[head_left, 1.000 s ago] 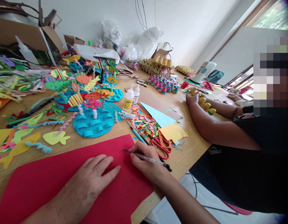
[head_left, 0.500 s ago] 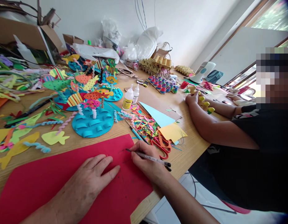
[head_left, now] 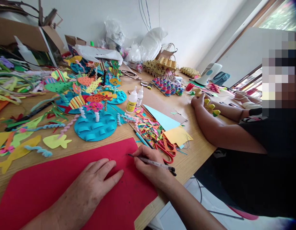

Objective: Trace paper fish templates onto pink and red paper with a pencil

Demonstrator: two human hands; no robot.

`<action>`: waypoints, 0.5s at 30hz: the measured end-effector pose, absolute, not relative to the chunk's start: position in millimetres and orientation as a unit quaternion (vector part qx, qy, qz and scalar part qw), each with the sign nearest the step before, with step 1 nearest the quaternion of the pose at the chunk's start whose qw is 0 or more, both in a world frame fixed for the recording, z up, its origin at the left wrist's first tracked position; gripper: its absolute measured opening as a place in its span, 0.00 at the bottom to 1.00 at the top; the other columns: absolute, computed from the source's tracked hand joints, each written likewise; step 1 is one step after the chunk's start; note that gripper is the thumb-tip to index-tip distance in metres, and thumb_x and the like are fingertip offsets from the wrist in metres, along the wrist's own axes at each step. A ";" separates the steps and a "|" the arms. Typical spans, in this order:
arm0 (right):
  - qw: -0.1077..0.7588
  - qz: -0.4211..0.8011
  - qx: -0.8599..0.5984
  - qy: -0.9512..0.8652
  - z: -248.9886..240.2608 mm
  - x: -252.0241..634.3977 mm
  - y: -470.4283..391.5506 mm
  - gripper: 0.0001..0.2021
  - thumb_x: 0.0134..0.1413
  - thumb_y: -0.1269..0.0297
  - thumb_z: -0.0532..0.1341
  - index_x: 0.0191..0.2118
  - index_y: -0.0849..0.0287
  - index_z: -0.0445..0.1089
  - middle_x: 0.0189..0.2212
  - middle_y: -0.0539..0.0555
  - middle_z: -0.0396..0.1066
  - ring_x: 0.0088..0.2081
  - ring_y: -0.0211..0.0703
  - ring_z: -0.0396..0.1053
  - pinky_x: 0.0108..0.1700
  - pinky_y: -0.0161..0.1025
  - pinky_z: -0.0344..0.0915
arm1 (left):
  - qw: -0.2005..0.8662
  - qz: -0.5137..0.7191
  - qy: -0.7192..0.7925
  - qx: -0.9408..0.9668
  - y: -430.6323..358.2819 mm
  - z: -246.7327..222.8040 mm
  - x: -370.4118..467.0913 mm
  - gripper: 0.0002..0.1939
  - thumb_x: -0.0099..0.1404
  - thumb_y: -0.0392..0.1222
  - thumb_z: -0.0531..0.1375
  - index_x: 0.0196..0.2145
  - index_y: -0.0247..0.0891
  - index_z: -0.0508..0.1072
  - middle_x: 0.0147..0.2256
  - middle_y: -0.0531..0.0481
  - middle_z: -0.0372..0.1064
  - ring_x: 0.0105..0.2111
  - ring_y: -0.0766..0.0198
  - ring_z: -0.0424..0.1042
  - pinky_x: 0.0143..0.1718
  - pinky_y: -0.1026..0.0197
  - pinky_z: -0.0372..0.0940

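A large sheet of red paper lies at the near edge of the table, with faint dark marks on it. My left hand rests flat on the sheet, fingers apart. In a writing grip, my right hand holds a clear-barrelled pen, its tip at the paper near the upper right corner. Just past that hand lie red-handled scissors and a heap of coloured paper scraps. Beyond the sheet stands a round blue paper base with paper fish on curled pipe cleaners.
Two glue bottles stand mid-table beside a light blue paper piece. To the right, another person holds a piece of yellow-painted egg carton. Egg trays and plastic bags sit along the wall. Cut fish lie at left.
The pen tip and my right fingers have shifted very slightly left on the red paper. My left hand has stayed put.
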State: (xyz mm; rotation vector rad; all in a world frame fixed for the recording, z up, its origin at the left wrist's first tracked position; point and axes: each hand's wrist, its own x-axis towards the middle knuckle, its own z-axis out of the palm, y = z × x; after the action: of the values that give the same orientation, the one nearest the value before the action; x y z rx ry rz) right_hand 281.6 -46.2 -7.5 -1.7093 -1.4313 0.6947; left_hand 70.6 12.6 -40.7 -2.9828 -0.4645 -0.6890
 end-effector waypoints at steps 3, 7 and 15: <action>0.393 0.277 -0.676 -0.559 -8.8 282.1 -46.3 0.06 0.42 0.75 0.53 0.26 0.59 0.65 0.17 0.44 0.60 0.19 0.31 0.55 0.22 0.28 0.52 | 0.029 -0.233 -0.143 -0.962 12.9 -40.0 71.4 0.31 0.56 0.21 0.44 0.49 0.46 0.70 0.45 0.47 0.66 0.45 0.57 0.65 0.45 0.55 0.64; 0.394 0.268 -0.670 -0.569 -10.3 281.8 -47.4 0.06 0.42 0.75 0.53 0.26 0.59 0.65 0.17 0.44 0.60 0.19 0.31 0.55 0.22 0.28 0.52 | 0.031 -0.235 -0.146 -0.960 13.0 -40.2 71.2 0.30 0.56 0.21 0.44 0.48 0.46 0.71 0.44 0.47 0.66 0.45 0.57 0.65 0.45 0.55 0.64; 0.390 0.266 -0.677 -0.565 -10.6 282.2 -47.6 0.06 0.42 0.76 0.53 0.26 0.59 0.65 0.18 0.44 0.61 0.19 0.31 0.55 0.21 0.28 0.51 | 0.028 -0.230 -0.138 -0.963 13.4 -39.0 70.4 0.30 0.56 0.21 0.45 0.49 0.45 0.70 0.45 0.47 0.65 0.45 0.57 0.64 0.45 0.55 0.63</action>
State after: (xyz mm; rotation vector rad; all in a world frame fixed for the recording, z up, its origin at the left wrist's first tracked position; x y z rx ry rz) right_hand 282.2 -47.6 -10.6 -1.7196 -1.4346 0.6764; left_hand 70.4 13.4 -39.0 -2.9718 -0.4267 -0.7083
